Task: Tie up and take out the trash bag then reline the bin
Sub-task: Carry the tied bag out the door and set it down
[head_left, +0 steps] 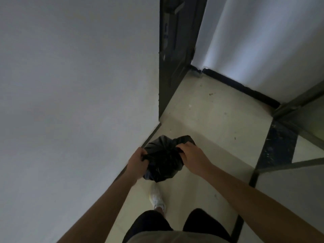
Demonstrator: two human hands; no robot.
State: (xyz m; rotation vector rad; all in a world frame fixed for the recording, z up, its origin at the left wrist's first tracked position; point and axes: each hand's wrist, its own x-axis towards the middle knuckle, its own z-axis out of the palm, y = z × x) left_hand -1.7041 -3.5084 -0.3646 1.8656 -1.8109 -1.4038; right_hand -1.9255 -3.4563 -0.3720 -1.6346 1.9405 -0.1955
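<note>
A full black trash bag (pixel 163 162) hangs in front of me above the pale floor, its top gathered into folds. My left hand (pixel 138 163) grips the bunched plastic on the bag's left side. On the right side my right hand (pixel 191 155) holds another bunch of the bag's top edge. The bag hangs between both hands, close to the wall corner. No bin is in view.
A white wall (pixel 78 102) fills the left, ending at a corner beside a dark door (pixel 175 50) with a handle. Pale floor tiles (pixel 210 116) run ahead to a black skirting board. A dark floor strip (pixel 277 146) and a frame lie right. My shoe (pixel 157 197) is below the bag.
</note>
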